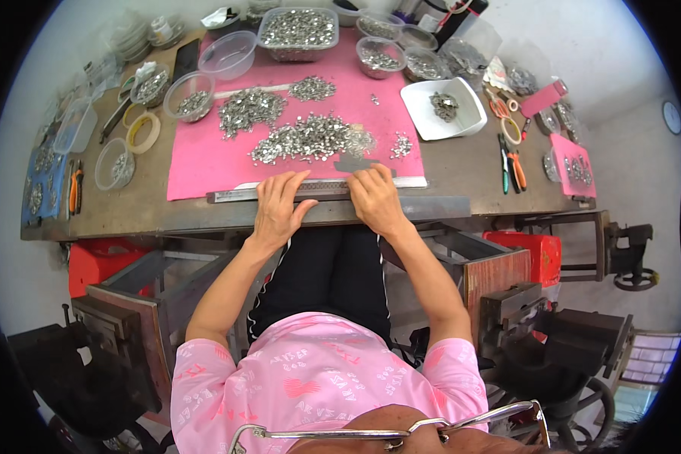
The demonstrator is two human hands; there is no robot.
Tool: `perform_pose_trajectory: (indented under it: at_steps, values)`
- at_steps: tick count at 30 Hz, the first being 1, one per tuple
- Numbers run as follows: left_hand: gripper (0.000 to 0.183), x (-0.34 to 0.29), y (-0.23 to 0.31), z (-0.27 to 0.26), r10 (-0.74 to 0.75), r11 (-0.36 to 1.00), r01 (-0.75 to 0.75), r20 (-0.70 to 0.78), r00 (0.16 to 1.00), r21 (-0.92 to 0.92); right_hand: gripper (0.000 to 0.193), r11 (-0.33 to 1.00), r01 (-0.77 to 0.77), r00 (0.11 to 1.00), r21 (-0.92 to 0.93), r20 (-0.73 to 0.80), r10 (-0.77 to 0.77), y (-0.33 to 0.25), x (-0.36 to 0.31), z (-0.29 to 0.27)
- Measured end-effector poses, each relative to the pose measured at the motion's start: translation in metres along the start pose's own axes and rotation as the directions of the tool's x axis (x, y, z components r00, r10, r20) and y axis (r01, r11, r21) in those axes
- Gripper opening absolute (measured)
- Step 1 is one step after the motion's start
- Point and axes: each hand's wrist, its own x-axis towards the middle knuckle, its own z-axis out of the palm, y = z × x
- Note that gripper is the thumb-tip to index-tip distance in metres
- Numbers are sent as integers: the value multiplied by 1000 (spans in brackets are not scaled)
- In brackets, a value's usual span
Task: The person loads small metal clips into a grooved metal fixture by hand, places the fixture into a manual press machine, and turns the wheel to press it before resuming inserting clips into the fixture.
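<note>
A long narrow metal bar (234,195) with a row of small marks or pieces along it lies at the table's front edge. My left hand (278,206) rests across its left half, fingers stretched forward and thumb apart. On the right half, my right hand (374,198) has its fingers curled down onto the bar; whatever they pinch is hidden under them. A flat grey piece (349,163) lies just beyond those fingertips. Farther back on the pink mat (197,163) spreads a heap of small shiny metal pieces (310,140), with smaller piles around it.
A white tray (416,98) with metal pieces sits at the right. Clear tubs (228,57) line the back. Pliers (516,168) and tape rolls (144,132) lie at the sides. Drawers (499,268) hang open below, beside red stools (102,265).
</note>
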Motion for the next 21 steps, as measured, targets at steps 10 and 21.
perform_pose_trajectory:
  at_steps: [10,21]
  values:
    - [63,-1,-1,1,8,1000,-8,19,1000,18,14,995,79,985,63,149,-88,20,9,-17]
    - [63,-1,0,1,1,1000,-2,16,1000,13,11,960,274,948,-54,181,-260,13,22,-22]
